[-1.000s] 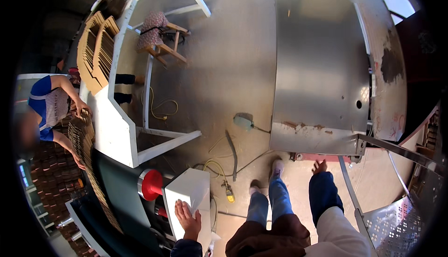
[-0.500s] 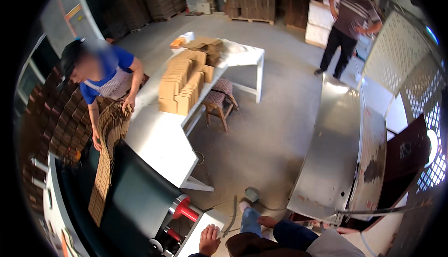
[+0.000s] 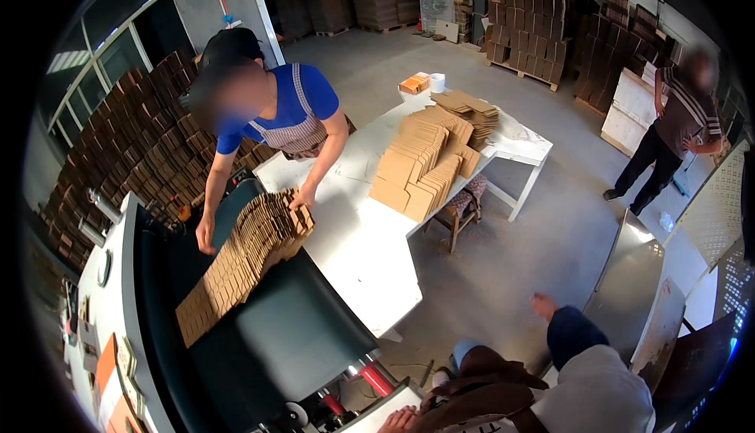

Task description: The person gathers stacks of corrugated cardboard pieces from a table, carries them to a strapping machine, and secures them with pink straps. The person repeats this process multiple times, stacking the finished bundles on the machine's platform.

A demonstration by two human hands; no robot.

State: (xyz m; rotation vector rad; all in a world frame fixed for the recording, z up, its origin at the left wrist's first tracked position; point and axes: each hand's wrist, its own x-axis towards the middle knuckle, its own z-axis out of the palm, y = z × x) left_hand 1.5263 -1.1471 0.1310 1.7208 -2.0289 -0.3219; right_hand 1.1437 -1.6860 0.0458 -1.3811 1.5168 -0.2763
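Note:
At the lower edge my left hand point(image 3: 399, 420) lies with fingers stretched on the white end of the belt machine, partly cut off by the picture's edge. My right hand point(image 3: 543, 305) is held out over the floor, touching nothing; it is small and smeared, so its fingers do not show clearly. On the dark green conveyor belt point(image 3: 275, 350) lies a fanned row of folded cardboard pieces point(image 3: 228, 272). A co-worker in a blue shirt point(image 3: 308, 91) leans over it, one hand on its far right end and the other beside its left side.
Stacked flat cardboard blanks point(image 3: 421, 158) stand on a white table point(image 3: 362, 276), with a stool point(image 3: 456, 217) partly under it. A metal-topped bench point(image 3: 625, 268) stands right. Another person point(image 3: 676, 122) stands beyond it. Piled cardboard bundles point(image 3: 527, 36) line the back.
My view has swung left, toward the belt. The co-worker's left-side hand has come off the cardboard row, which now lies lower on the belt. My right arm has reached farther outward.

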